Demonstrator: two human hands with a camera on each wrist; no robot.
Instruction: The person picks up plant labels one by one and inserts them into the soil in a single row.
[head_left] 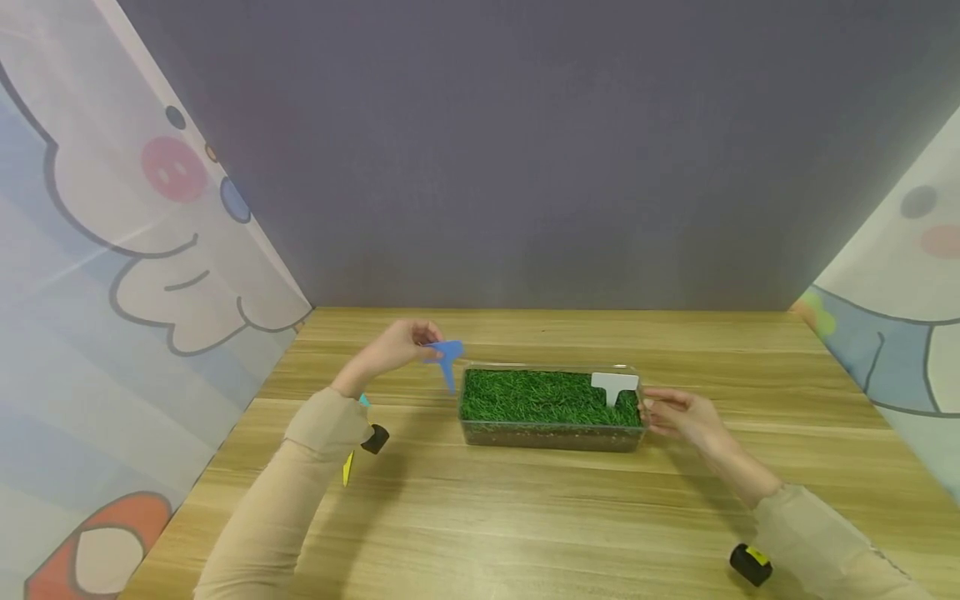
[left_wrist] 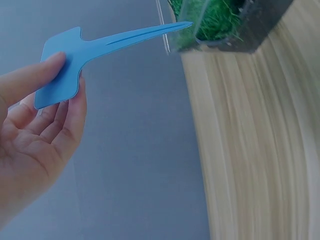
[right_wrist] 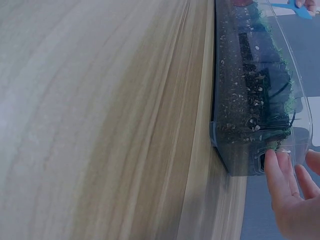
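Note:
My left hand (head_left: 397,348) pinches the head of a blue T-shaped plant label (head_left: 450,352) between thumb and fingers, its pointed stem angled downward. The label hangs just off the left end of a clear plastic planter (head_left: 551,437), apart from it in the head view. Green grass (head_left: 525,396) covers the top of the planter, and dark soil (right_wrist: 247,85) shows through its wall. At its right end a white T-shaped label (head_left: 615,382) stands upright in the grass. My right hand (head_left: 686,421) touches the planter's right end wall with nearly straight fingers (right_wrist: 280,182).
Near my left forearm a yellow piece (head_left: 347,468) and a small cyan piece (head_left: 364,400) lie on the wooden table (head_left: 487,525), partly hidden by the sleeve. A dark grey wall (head_left: 525,167) rises behind the table. Printed cartoon sheets (head_left: 90,250) flank both sides.

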